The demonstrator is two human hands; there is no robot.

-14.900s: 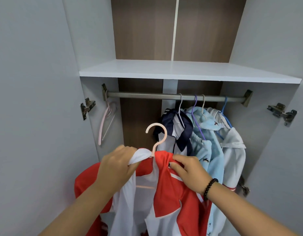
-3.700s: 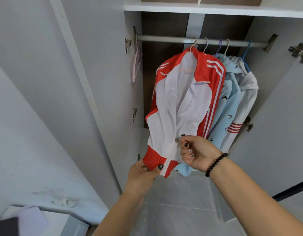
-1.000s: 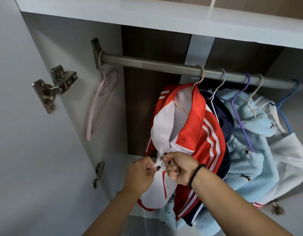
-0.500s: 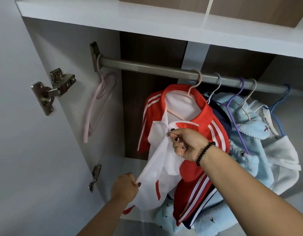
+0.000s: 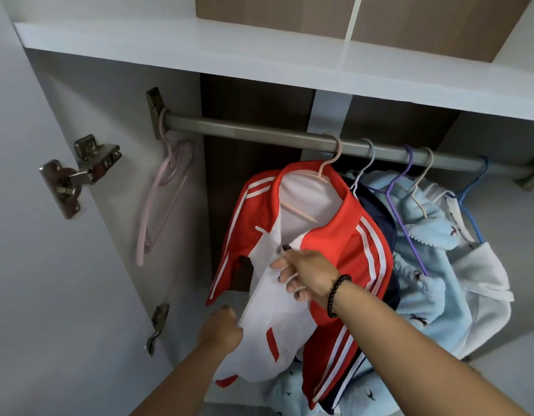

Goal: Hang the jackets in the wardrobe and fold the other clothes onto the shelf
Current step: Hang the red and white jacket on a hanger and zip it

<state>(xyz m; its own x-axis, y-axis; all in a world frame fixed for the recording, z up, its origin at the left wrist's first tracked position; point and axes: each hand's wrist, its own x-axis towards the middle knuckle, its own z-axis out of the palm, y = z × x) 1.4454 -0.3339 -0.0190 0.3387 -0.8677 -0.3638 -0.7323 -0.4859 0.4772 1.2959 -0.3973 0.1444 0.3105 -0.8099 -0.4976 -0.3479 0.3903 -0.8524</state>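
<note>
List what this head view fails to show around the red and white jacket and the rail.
- Zipper pull: covered by the right hand at the front of the red and white jacket; how far it is zipped is unclear.
- Left hand: its fingertips are tucked behind the jacket hem.
- Rail: its right end is cut off by the frame edge.
- Navy garment: mostly hidden behind the jacket.
- Light blue garments: bunched together, count unclear.

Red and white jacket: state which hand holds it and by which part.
Both. The left hand grips the red and white jacket at its lower front edge; the right hand pinches its zipper pull at chest height.
</note>
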